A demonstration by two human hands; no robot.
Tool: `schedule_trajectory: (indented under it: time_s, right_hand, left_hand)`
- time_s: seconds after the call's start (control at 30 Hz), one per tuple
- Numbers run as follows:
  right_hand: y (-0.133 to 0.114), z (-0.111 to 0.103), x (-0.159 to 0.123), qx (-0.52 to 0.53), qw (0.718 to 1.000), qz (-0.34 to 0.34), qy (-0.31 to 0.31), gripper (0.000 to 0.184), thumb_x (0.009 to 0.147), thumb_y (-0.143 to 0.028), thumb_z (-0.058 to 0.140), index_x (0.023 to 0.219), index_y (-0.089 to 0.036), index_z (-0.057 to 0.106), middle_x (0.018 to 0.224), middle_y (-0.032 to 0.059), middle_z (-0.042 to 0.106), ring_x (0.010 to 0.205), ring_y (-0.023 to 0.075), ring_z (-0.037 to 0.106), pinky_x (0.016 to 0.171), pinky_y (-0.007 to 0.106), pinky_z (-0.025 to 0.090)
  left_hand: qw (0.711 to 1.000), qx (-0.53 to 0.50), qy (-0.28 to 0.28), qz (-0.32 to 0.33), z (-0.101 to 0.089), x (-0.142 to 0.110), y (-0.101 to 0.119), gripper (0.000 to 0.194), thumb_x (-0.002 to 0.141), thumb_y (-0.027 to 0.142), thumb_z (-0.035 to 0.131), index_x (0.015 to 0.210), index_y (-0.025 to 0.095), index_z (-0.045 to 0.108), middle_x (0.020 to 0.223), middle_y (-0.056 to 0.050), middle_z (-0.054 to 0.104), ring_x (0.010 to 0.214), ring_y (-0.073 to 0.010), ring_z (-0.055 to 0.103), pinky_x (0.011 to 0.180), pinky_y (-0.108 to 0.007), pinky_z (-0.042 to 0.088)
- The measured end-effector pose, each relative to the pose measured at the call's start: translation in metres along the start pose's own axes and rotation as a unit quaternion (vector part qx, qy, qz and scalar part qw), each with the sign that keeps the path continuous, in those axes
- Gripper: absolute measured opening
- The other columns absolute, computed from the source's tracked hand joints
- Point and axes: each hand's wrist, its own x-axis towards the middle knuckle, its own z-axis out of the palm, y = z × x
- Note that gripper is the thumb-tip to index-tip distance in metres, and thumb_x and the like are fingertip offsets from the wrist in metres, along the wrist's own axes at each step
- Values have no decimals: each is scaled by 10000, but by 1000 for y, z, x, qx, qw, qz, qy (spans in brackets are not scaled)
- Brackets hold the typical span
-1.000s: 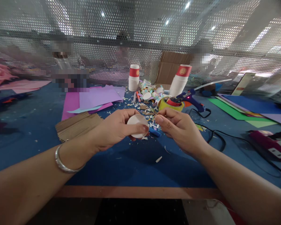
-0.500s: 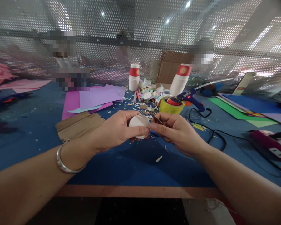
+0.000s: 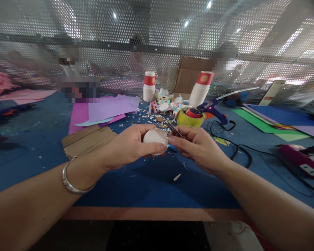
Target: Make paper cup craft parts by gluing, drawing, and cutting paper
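My left hand (image 3: 134, 144) is closed around a round white paper piece (image 3: 154, 136) with a thin rim, like the base of a paper cup. Its thumb lies across the front of the piece, and the other fingers are mostly hidden behind. Close by on the right, my right hand (image 3: 189, 141) is closed on a slim dark metal tool (image 3: 176, 131) that looks like scissors, its points angled up and left. The right thumb tip is beside the piece's edge; whether it touches is unclear. Something small and blue (image 3: 172, 148) shows under the right fingers.
Two paper-cup stacks (image 3: 149, 92) (image 3: 198, 94) stand behind a scrap heap (image 3: 164, 105). A blue glue gun (image 3: 217, 111) rests on yellow tape (image 3: 189, 119); its cord (image 3: 239, 144) runs right toward a power strip (image 3: 300, 162). Cardboard (image 3: 87, 141) and purple sheets (image 3: 111, 108) lie left.
The white piece has tilted slightly to face up more. The metal tool shows more plainly, its two arms a little apart. Both hands stay in nearly the same place.
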Motion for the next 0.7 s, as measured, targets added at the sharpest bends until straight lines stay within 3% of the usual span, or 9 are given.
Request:
schedule_trajectory:
  time_s: [0.17, 0.5, 0.6, 0.7]
  right_hand:
    - [1, -1, 0, -10, 1000, 0, -8, 324, 838, -445, 770, 804, -158, 623, 599, -86, 381, 472, 38, 232, 425, 242, 131]
    - [3, -2, 1, -15, 999, -28, 1, 314, 843, -430, 753, 759, -174, 592, 599, -82, 392, 504, 54, 262, 465, 250, 180]
    - [4, -1, 2, -6, 999, -36, 7, 294, 837, -380, 754, 730, -178, 569, 583, -89, 374, 502, 53, 264, 466, 247, 183]
    - [4, 0, 2, -5, 999, -37, 11, 259, 832, -316, 744, 717, -176, 559, 577, -94, 376, 485, 44, 255, 455, 245, 180]
  left_hand:
    - [1000, 26, 10, 11, -2, 0, -2, 160, 788, 282, 738, 835, 149, 663, 667, 49, 551, 592, -78, 447, 533, -203, 339]
    - [998, 39, 35, 38, -1, 3, -8, 218, 893, 341, 647, 965, 139, 689, 744, -5, 673, 573, -87, 549, 524, -210, 448]
    - [989, 100, 71, 77, 2, 0, -11, 265, 913, 411, 619, 919, 152, 674, 731, -11, 665, 580, -102, 559, 531, -228, 451]
    - [957, 216, 134, 138, 6, -7, -10, 272, 900, 395, 627, 757, 164, 614, 618, 21, 566, 547, -89, 471, 490, -225, 348]
